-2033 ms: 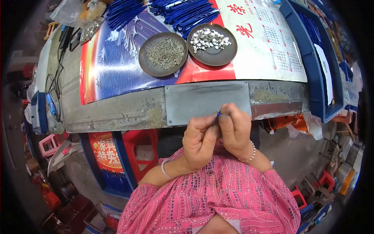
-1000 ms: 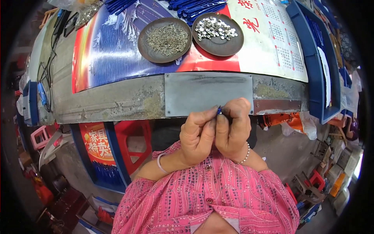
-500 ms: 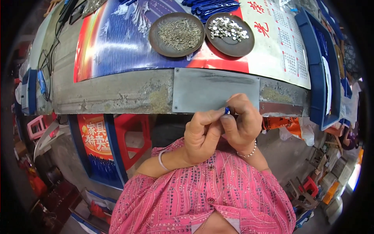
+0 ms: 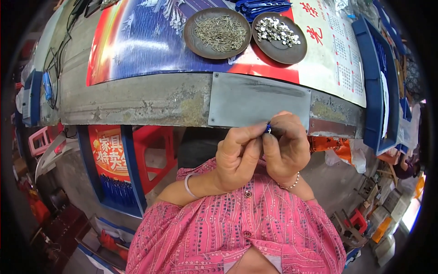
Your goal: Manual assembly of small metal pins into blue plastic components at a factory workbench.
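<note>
Between the fingertips of both hands sits a small blue piece with a shiny silvery spot (image 4: 268, 129); most of it is hidden by the fingers. My left hand (image 4: 239, 155) pinches it from one side, thumb and forefinger together. From the other side my right hand (image 4: 288, 146) closes on it with curled fingers. Both hands are in front of the bench edge, just below a grey metal plate (image 4: 255, 102). Farther back, a brown dish (image 4: 191, 39) holds many thin metal pins, and a second brown dish (image 4: 292, 55) holds small shiny silver pieces.
A printed poster sheet (image 4: 137, 59) covers the bench top. Bundled blue pieces (image 4: 264, 8) lie behind the dishes. At the right stands a blue tray (image 4: 372, 82). Below the bench on the left are a blue bin (image 4: 132, 182) of blue pieces and a red stool (image 4: 153, 160).
The view has shifted slightly, so the dishes and plate appear higher and farther right. Both hands still pinch the blue piece, and a little more of it shows now.
</note>
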Motion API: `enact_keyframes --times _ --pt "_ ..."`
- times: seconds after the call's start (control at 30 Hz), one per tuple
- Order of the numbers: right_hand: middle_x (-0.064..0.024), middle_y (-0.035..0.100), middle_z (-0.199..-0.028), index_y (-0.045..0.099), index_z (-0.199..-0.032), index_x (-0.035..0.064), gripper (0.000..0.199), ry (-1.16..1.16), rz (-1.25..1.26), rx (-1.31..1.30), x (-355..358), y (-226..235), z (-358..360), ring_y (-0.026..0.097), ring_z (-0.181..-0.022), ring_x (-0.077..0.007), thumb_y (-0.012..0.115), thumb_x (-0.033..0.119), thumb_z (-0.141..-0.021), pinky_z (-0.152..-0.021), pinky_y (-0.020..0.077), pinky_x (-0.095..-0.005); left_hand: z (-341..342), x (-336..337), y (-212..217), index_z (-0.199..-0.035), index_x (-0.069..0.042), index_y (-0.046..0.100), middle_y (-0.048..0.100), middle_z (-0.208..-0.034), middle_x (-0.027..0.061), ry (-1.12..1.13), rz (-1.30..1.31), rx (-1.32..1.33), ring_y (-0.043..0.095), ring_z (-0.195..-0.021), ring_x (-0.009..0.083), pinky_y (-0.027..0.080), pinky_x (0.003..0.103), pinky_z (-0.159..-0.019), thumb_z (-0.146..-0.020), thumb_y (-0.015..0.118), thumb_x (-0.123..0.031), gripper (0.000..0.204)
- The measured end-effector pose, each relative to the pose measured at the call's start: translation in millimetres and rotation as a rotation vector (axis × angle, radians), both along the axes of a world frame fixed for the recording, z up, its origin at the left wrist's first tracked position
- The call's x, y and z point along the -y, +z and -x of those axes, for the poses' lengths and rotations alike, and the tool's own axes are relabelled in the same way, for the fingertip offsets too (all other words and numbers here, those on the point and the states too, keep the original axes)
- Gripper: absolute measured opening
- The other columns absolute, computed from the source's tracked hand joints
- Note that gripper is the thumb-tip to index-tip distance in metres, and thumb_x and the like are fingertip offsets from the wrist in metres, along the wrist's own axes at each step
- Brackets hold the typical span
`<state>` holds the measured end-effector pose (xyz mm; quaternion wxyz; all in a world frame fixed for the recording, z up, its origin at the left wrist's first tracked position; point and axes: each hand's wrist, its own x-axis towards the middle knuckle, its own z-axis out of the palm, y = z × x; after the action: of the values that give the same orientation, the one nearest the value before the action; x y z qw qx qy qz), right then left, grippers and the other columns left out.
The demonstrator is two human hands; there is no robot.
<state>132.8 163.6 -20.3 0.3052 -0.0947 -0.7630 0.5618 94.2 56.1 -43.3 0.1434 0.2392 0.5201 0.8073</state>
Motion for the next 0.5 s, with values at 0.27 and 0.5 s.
enact_keyframes --times 0.27,0.5 --pt "-0.0073 0.053 -0.075 0.051 -0.09 0.0026 0.013 -0.159 -0.445 -0.015 5 -16 0 0.05 -0.063 -0.0233 0.059 0.001 -0.081 -0.071 0.0395 -0.0395 0 0 -5 -0.115 0.006 0.05 0.066 -0.097 0.013 0.016 0.072 -0.035 0.061 -0.087 0.0103 0.049 0.023 -0.076 -0.093 0.048 0.002 0.022" --pt "-0.0073 0.053 -0.076 0.051 -0.09 0.0 0.007 -0.23 -0.265 0.162 12 -1 -1 0.049 -0.063 -0.0216 0.056 0.003 -0.085 -0.061 0.0398 -0.0324 0 -4 -11 -0.113 0.004 0.052 0.065 -0.098 0.0121 -0.003 0.009 0.083 0.061 -0.086 0.0098 0.048 0.023 -0.074 -0.092 0.049 0.003 0.021"
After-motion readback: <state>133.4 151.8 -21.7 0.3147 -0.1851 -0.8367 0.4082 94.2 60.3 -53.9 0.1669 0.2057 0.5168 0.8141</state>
